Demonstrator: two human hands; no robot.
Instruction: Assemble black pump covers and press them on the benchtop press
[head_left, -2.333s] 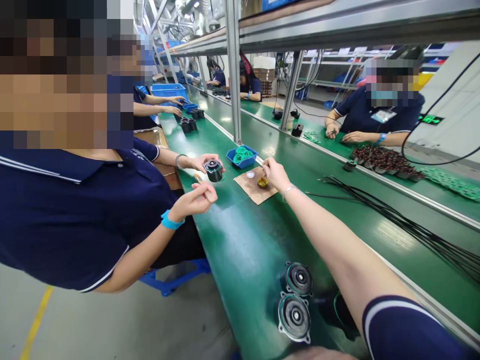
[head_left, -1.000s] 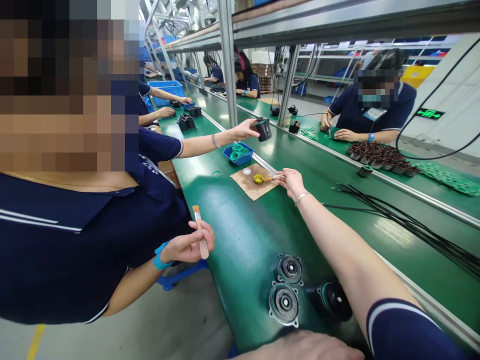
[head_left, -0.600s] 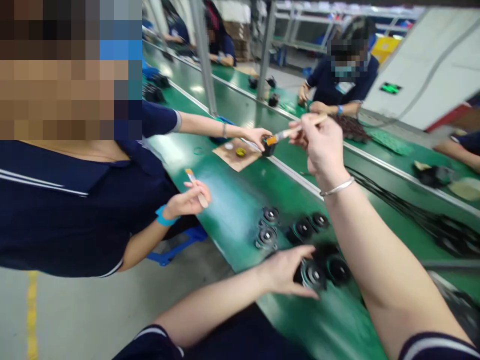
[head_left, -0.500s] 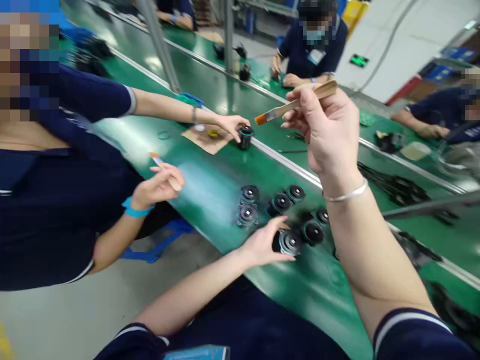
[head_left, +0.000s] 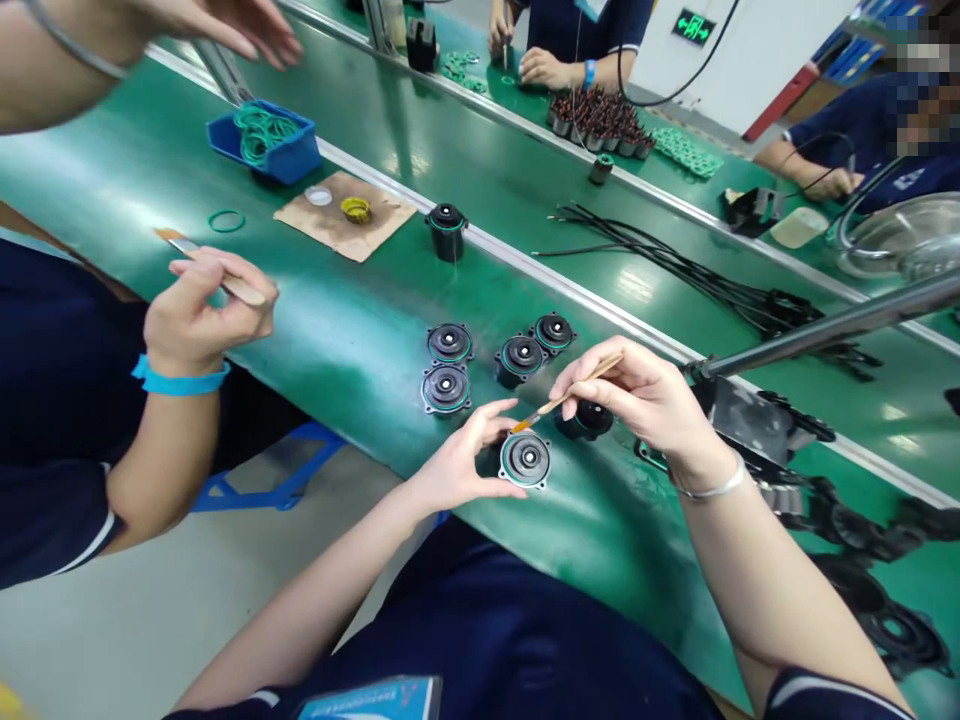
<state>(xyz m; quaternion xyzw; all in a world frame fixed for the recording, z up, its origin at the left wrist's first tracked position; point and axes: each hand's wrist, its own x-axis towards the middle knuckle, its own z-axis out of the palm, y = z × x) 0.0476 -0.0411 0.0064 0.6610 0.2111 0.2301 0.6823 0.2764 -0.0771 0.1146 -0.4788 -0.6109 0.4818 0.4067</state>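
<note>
My left hand [head_left: 466,452] is closed around the side of a round black motor housing [head_left: 527,462], whose ringed top faces up with a green sealing ring around it. In my right hand [head_left: 637,392] a small wooden-handled paintbrush [head_left: 574,392] is pinched between thumb and fingers. Its orange bristles touch, or nearly touch, the far rim of that housing. More black housings with green rings stand just beyond: a pair [head_left: 445,388] to the left, another pair [head_left: 521,355] in the middle, and one [head_left: 589,420] partly hidden behind my right hand.
On the left a co-worker's hand [head_left: 206,310] holds another brush [head_left: 244,290]. Farther back are a blue bin [head_left: 300,155] of green rings, cardboard [head_left: 375,235] with a yellow pot [head_left: 355,209], and a lone housing [head_left: 448,235]. Black cables [head_left: 675,265] and a metal bar [head_left: 825,320] lie right.
My right hand has come down from high up, bringing the brush to the housing's rim. The co-worker's far hand has let go of the lone housing and moved left.
</note>
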